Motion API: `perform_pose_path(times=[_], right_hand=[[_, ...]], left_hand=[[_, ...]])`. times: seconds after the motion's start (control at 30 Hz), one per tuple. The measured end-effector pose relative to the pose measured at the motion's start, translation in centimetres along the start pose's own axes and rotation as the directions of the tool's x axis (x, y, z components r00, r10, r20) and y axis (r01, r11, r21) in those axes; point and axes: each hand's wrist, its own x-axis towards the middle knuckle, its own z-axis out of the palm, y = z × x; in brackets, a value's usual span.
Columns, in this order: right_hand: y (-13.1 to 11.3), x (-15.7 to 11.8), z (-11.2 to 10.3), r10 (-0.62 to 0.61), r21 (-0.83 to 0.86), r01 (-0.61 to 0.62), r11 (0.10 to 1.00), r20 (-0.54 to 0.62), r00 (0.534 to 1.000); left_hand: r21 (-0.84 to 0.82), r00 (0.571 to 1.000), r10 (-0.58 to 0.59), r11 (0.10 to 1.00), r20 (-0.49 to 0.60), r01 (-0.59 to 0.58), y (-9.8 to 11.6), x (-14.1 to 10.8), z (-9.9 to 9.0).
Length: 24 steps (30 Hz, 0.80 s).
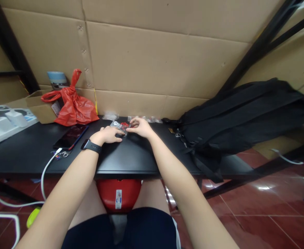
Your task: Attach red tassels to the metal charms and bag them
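Note:
Near the back of the black table, my left hand lies low with its fingers stretched out, beside and partly over a small clear plastic bag. A dark watch is on that wrist. My right hand is closed in a pinch, thumb and index finger around a small dark thing too small to make out. Thin red strands show between the two hands, by the bag. Further small clear packets lie behind my right hand against the cardboard.
On the left are a phone, keys, a white charging cable, a red plastic bag, a cardboard box and a power strip. A black backpack covers the right. A cardboard wall closes the back.

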Motion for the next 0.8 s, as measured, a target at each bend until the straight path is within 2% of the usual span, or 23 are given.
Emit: perform_pose_path(times=[0.17,0.37,0.6,0.8], right_hand=[[0.1,-0.2,-0.1,-0.015,-0.193,0.028,0.981,0.068,0.998],[-1.1,-0.6,-0.2,-0.031,-0.503,0.078,0.861,0.102,0.994],[-1.8,-0.6,0.7,-0.035,-0.574,0.123,0.81,0.161,0.986],[-2.6,-1.0,0.0,-0.028,-0.531,0.12,0.839,0.178,0.984]], left_hand=[[-0.001,0.997,0.023,1.0,0.071,-0.023,0.1,-0.4,-0.5],[-0.03,0.997,0.051,0.998,0.065,-0.049,-0.3,-0.4,-0.7],[-0.017,0.995,0.067,0.998,0.075,-0.066,-0.7,-0.3,-0.8],[-0.016,0.996,0.068,0.998,0.051,-0.068,-0.8,-0.3,-0.7]])
